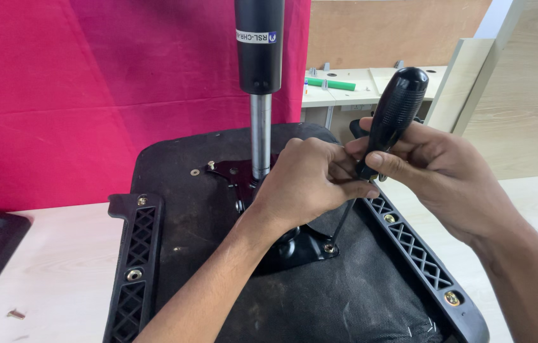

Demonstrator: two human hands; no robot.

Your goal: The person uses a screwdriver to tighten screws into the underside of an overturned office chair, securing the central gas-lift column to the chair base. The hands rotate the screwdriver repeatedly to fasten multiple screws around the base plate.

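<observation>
head cam | looks down, forward | close over seat underside (pixel 205 209) | far background perhaps unclear

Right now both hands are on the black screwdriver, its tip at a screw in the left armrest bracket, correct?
Not quite. The head view shows both hands, left and right, on the screwdriver, but its tip sits at a screw in the black metal plate, not an armrest bracket.

Workshop: plywood walls (pixel 396 28), parts-strewn workbench (pixel 345 89).
</observation>
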